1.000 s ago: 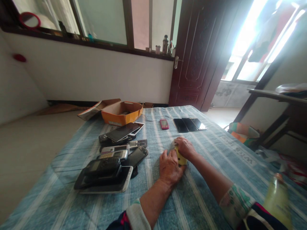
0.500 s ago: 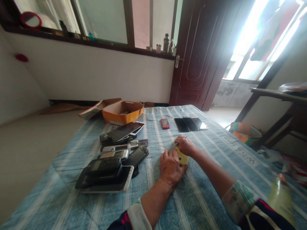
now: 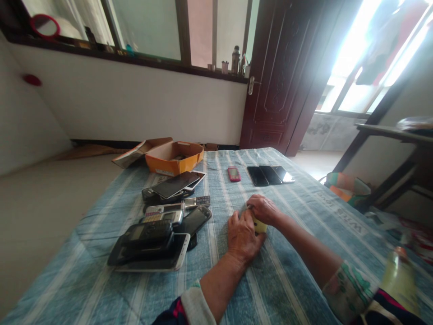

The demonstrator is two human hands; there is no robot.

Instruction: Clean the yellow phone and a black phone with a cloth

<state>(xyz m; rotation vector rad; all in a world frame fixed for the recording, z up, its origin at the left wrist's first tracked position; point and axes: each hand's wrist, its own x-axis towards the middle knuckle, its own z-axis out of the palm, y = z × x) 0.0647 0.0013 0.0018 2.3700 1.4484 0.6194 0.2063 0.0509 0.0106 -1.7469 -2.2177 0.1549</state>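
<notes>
Both hands work over the striped blue bedspread, close together on a yellow phone (image 3: 260,226) with dark spots on its surface. My left hand (image 3: 242,237) grips it from the left, fingers laid over its side and thumb along the near edge. My right hand (image 3: 263,210) is closed at its far end, fingertips pinched down near the left fingers. Most of the yellow phone is hidden under the hands. A pink phone (image 3: 234,174) lies farther off, beside dark phones (image 3: 269,176) in a row.
At left lies a pile of several phones, with a black handset (image 3: 147,234) on a large white-edged phone (image 3: 182,253). Behind it stands an open orange box (image 3: 174,164). A bottle of yellowish liquid (image 3: 399,280) is at the right edge, near my right sleeve.
My right hand has shifted slightly down and right, covering more of the yellow phone. The left hand keeps its hold. The view has moved a little.
</notes>
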